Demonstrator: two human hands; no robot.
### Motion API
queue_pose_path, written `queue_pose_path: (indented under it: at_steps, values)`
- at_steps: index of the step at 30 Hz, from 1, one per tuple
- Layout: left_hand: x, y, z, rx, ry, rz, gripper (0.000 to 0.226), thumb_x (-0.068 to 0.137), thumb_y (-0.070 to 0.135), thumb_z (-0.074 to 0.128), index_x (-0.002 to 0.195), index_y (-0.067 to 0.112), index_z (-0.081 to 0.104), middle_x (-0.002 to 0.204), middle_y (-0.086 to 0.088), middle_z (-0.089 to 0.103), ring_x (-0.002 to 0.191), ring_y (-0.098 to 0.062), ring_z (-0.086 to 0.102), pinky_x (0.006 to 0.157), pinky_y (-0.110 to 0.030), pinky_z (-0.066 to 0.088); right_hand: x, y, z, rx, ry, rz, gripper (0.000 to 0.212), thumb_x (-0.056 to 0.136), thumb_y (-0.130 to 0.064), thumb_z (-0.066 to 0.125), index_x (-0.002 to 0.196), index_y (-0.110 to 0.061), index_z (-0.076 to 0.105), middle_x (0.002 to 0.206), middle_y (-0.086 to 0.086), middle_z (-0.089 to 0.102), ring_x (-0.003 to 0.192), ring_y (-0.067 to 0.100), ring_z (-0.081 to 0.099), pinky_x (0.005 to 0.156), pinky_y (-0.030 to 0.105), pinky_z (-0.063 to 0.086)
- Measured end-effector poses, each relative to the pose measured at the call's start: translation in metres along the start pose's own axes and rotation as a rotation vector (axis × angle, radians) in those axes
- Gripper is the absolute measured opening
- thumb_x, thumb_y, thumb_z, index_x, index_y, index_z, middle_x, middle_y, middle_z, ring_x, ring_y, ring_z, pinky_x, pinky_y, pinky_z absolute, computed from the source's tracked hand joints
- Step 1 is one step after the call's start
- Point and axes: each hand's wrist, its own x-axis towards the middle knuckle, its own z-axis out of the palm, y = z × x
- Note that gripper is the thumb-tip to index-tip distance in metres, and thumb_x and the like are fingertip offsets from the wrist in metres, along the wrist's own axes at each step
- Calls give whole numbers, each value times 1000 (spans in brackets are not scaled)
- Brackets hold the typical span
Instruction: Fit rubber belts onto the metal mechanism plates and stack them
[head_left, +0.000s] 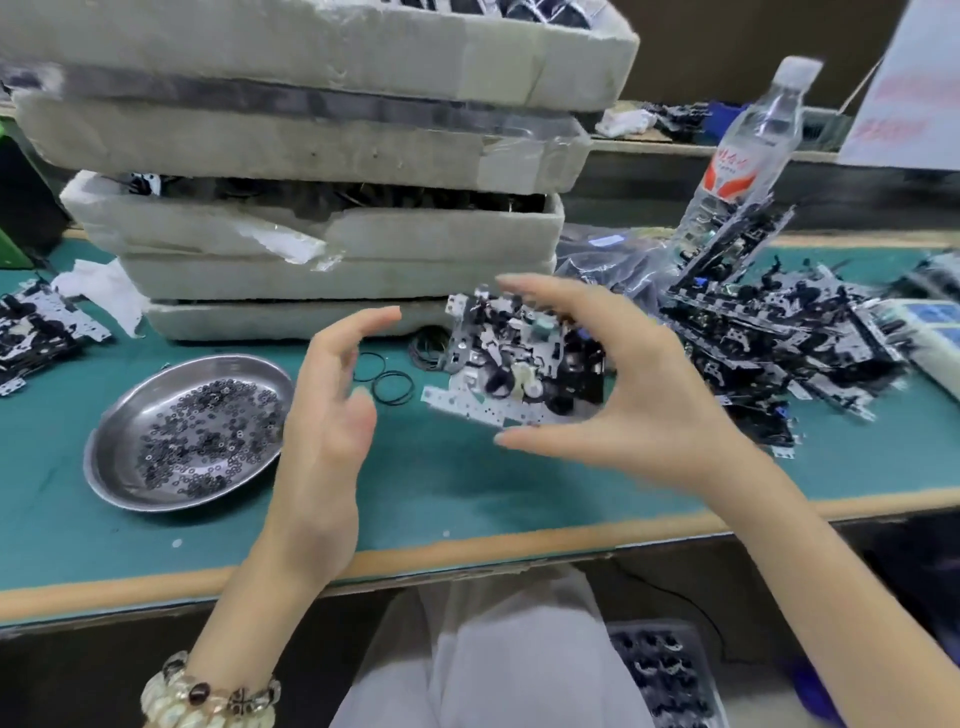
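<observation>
My right hand (639, 395) holds a metal mechanism plate (519, 364) above the green mat, fingers over its far edge and thumb under its near edge. The plate is blurred and carries black and white parts. My left hand (327, 410) hovers just left of it, fingers loosely curved, holding nothing. Two loose rubber belts (392, 387) lie on the mat between my hands, and a small bunch of belts (428, 345) lies behind them. A big heap of plates (779, 332) covers the mat to the right. A smaller stack of plates (31, 332) sits at the far left.
A steel dish (130, 467) of small black rings sits front left. Stacked foam trays (332, 228) wall off the back. A water bottle (748, 145) leans behind the heap, beside a plastic bag (613, 265). The table's edge (467, 551) runs close below my hands.
</observation>
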Motion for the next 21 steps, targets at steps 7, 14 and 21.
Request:
queue_pose_path:
  at_steps: [7,14,21]
  values:
    - [8,-24,45,3,27,124,40,95,36,32,120,57,55,129,17,60,129,-13,51,110,-33,38,-18,49,-103,-72,697,206,78,68,-50,85,133,-33,47,130,-13,57,115,-1,54,94,13,40]
    - [5,-40,58,134,-79,149,40,96,32,34,128,46,52,132,16,57,129,-21,50,107,-30,37,-17,133,-157,-150,998,800,89,55,-57,83,128,-20,49,117,-8,54,112,14,52,99,33,42]
    - [4,-40,56,116,-52,91,38,98,67,31,124,52,53,130,11,60,128,-22,51,106,-36,37,2,142,-148,-540,609,1039,89,64,-56,82,131,-16,40,132,19,55,127,40,43,104,52,34]
